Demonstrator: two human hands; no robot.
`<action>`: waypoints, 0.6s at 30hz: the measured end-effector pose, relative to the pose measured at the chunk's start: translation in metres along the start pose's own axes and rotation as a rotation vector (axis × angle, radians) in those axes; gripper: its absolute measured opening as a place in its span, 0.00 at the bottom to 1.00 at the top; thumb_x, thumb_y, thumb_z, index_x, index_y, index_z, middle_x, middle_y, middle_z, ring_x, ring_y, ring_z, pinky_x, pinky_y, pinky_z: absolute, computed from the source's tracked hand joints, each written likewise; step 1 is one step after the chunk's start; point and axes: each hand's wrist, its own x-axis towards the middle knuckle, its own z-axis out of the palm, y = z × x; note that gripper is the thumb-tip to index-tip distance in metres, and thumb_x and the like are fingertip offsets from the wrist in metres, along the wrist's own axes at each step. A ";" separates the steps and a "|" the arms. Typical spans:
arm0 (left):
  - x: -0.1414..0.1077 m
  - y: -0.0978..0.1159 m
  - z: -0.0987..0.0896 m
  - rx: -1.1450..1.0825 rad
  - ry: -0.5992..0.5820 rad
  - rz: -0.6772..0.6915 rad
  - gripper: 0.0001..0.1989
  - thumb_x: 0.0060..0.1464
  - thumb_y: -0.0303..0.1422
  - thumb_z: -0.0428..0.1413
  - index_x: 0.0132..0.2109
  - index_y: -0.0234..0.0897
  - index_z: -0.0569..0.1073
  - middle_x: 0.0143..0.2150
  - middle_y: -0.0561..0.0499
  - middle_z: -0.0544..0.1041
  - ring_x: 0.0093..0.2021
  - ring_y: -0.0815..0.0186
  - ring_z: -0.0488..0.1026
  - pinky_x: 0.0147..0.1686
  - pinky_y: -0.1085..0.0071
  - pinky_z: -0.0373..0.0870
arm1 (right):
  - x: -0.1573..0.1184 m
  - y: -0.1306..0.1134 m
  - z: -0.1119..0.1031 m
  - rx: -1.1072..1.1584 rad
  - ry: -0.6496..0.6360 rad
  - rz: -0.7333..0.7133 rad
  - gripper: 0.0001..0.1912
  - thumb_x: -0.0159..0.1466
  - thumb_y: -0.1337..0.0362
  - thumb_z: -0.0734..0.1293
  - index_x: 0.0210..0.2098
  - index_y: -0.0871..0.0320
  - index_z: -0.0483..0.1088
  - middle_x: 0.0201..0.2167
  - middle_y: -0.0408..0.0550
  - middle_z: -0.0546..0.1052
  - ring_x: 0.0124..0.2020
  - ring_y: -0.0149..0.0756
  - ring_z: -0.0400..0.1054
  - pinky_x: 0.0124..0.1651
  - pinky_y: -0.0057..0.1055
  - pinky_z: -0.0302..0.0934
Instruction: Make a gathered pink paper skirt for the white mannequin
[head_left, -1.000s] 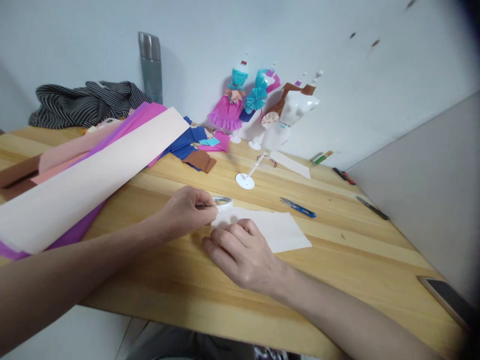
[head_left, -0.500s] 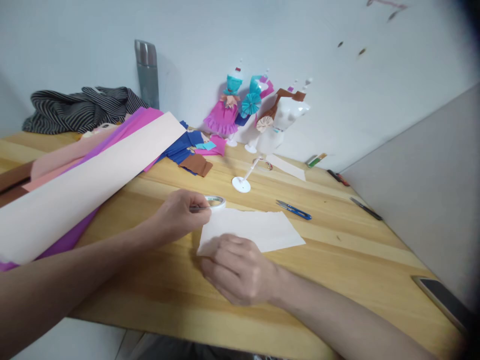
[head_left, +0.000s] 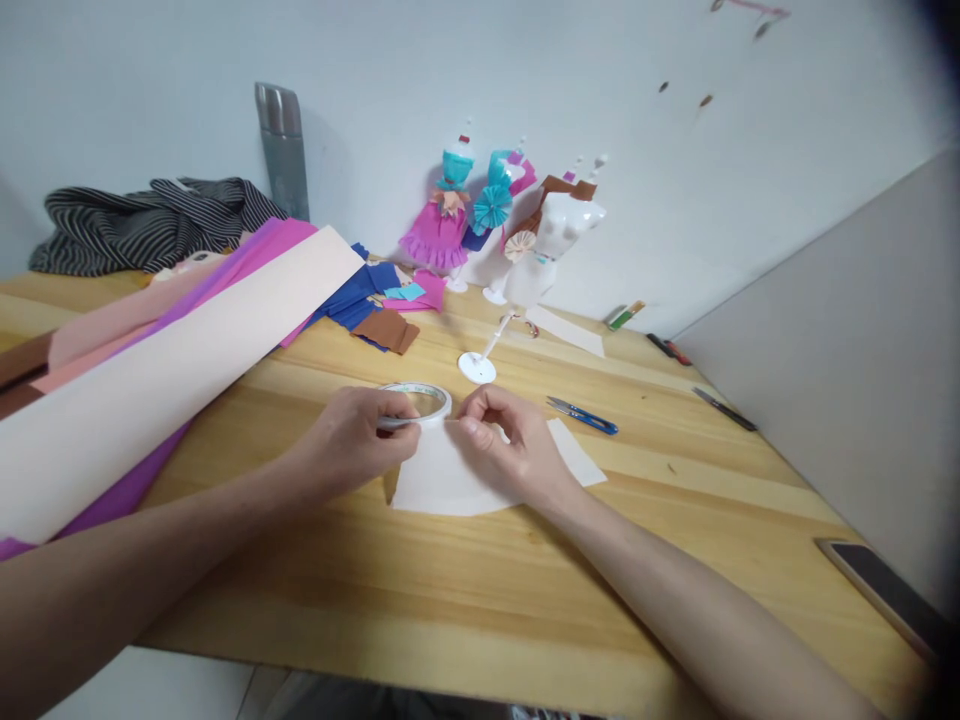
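Observation:
My left hand (head_left: 365, 430) is closed on a roll of tape (head_left: 448, 402), its fingers hooked through the ring's near left side. Just right of the roll, my right hand (head_left: 517, 440) is bent into a pinch at the upper edge of a white paper sheet (head_left: 439, 480). What lies between its thumb and forefinger is too small to make out. The sheet rests flat on the table, partly covered by my right hand. Thread snips (head_left: 583, 415) with blue handles lie to the right of that hand.
Behind the roll stands a white mini mannequin (head_left: 566, 225) on a round base; two dressed ones (head_left: 439, 235) are by the wall. Crepe paper strips (head_left: 187, 365) and scraps (head_left: 386, 330) cover the left side. A bottle (head_left: 283, 150), a pen (head_left: 724, 408) and a phone (head_left: 885, 595) are further out.
My right hand has moved up from the sheet's lower left edge to its upper edge, beside the tape roll. My left hand keeps its hold on the roll, and more of the ring shows.

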 end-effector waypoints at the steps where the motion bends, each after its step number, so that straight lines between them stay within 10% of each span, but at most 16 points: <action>1: 0.000 0.000 0.000 -0.005 -0.002 0.001 0.09 0.47 0.32 0.49 0.23 0.33 0.70 0.18 0.57 0.59 0.22 0.73 0.57 0.21 0.77 0.51 | -0.001 -0.003 0.000 0.020 -0.014 -0.001 0.14 0.60 0.55 0.64 0.25 0.58 0.62 0.23 0.43 0.68 0.26 0.30 0.60 0.29 0.28 0.55; 18: -0.005 0.003 0.007 0.040 -0.002 0.073 0.09 0.47 0.31 0.50 0.24 0.33 0.72 0.17 0.57 0.61 0.21 0.74 0.57 0.21 0.76 0.51 | -0.011 -0.026 0.004 0.069 -0.134 -0.019 0.06 0.59 0.66 0.66 0.26 0.60 0.70 0.23 0.44 0.75 0.25 0.29 0.66 0.29 0.26 0.59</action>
